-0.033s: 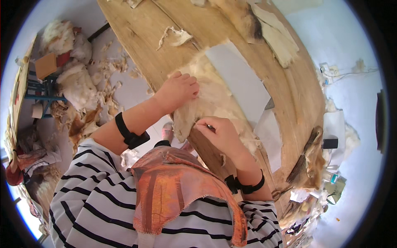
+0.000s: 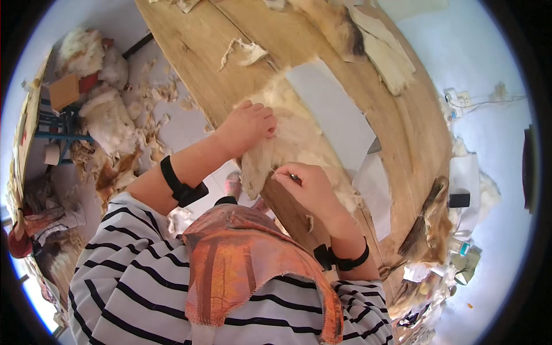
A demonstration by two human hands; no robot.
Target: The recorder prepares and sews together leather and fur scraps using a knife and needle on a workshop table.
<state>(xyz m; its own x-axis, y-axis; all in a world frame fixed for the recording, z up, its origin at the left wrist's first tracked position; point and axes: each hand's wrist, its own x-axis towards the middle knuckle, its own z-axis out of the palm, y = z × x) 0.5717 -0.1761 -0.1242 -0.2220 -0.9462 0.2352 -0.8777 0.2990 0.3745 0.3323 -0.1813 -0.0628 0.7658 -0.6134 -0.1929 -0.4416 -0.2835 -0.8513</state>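
Observation:
A cream fur pelt (image 2: 299,135) lies skin side up along the near edge of the wooden table (image 2: 224,86), one narrow end hanging over the edge. Curled fingers of my left hand (image 2: 250,127) grip the pelt near its left side. Close to the hanging end, my right hand (image 2: 307,187) is closed in a pinch around a small dark, thin tool (image 2: 295,179). Its kind is too small to tell, and the fingers cover most of it. The right fingertips are at the pelt's edge.
White sheets (image 2: 333,103) lie beside the pelt. Beyond them are a brown fur piece (image 2: 339,26) and a pale hide strip (image 2: 382,49). A hide scrap (image 2: 244,53) rests at the far left. Fur bundles (image 2: 109,118) and scraps cover the floor at left.
My right hand has shifted very slightly to the right with the small tool. My left hand stays in place on the pelt.

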